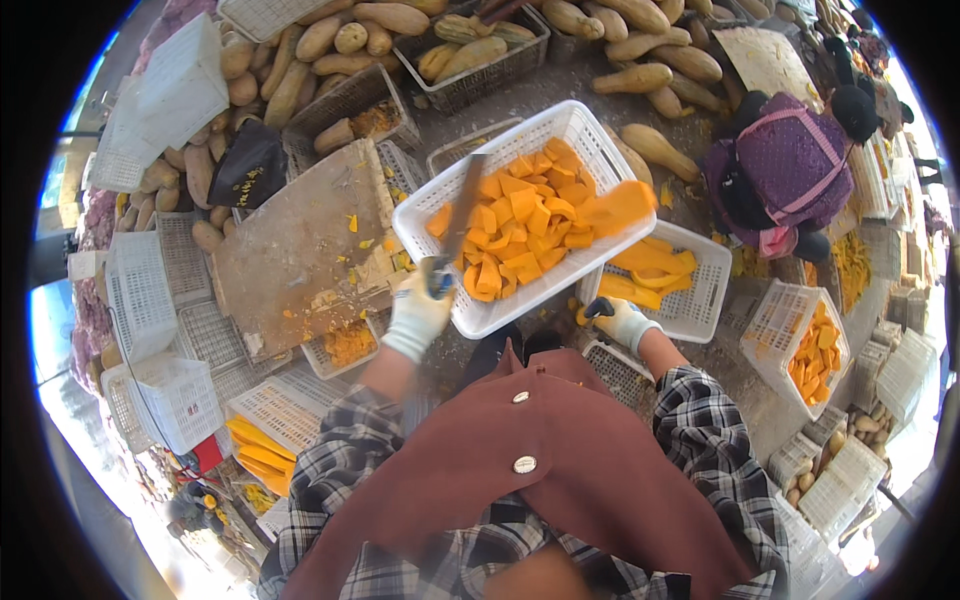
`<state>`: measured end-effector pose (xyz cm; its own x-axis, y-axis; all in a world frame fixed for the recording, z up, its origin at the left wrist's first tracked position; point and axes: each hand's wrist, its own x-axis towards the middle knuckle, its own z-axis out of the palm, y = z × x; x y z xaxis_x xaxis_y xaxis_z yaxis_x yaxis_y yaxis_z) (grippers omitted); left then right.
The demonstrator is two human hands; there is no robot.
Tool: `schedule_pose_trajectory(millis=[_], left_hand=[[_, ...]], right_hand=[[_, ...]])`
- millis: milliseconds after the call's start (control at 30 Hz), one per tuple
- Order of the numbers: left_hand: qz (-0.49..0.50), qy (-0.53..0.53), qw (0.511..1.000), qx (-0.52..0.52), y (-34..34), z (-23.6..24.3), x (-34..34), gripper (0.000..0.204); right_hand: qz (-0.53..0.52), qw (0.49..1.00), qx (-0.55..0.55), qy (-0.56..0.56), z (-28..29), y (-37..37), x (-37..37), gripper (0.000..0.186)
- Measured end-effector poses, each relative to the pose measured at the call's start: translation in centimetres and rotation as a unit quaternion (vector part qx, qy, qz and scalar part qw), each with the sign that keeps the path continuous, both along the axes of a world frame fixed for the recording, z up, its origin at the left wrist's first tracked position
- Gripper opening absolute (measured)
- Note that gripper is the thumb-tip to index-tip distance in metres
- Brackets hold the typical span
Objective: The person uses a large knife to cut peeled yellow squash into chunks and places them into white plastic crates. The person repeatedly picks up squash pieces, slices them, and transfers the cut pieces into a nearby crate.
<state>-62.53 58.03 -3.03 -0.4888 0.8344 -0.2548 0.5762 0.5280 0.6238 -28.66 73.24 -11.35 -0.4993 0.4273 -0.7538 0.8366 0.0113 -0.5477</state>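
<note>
My left hand [418,315], in a white glove, is closed round the handle of a large knife [463,207], its blade pointing away from me over the left side of a white plastic crate [478,322]. Cut chunks of orange pumpkin [525,215] fill the crate, and a longer peeled pumpkin piece [615,208] lies across its right rim. To the right, my gloved right hand [625,325] is closed on a small dark thing with a yellow-orange end, too small to name. Beside it, a second white crate [705,315] holds peeled pumpkin pieces [650,270].
A worn board [310,240] stained with pumpkin scraps lies to the left. Whole tan pumpkins [660,75] are heaped at the back. A person in purple [780,160] bends at the right, near another crate of orange pieces [815,350]. Stacked crates [145,290] stand far left.
</note>
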Motion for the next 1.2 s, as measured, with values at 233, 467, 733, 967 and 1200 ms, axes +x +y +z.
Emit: schedule_pose_trajectory(millis=[233, 467, 733, 967, 1200], left_hand=[[0.110, -0.056, 0.992, -0.029, -6.1, -4.3, -3.9, 0.034], [0.112, -0.132, 0.980, -0.100, -5.5, -7.8, -0.2, 0.048], [0.177, -0.165, 0.951, -0.192, -6.3, -8.1, 5.0, 0.032], [0.247, -0.242, 0.917, -0.200, -4.8, -8.8, 6.7, 0.029], [0.176, -0.205, 0.953, -0.137, -1.7, -9.7, 6.7, 0.033]], right_hand=[[-0.294, 0.944, 0.135, -0.065, -6.4, 0.4, 4.6, 0.026], [-0.303, 0.931, 0.188, 0.084, -10.5, 9.9, -3.9, 0.035], [0.224, 0.942, 0.221, -0.114, -20.9, 19.6, -13.3, 0.063], [0.378, 0.916, 0.081, -0.110, -19.1, 19.4, -14.7, 0.057], [0.541, 0.834, 0.107, -0.032, -16.9, 16.5, -16.4, 0.057]])
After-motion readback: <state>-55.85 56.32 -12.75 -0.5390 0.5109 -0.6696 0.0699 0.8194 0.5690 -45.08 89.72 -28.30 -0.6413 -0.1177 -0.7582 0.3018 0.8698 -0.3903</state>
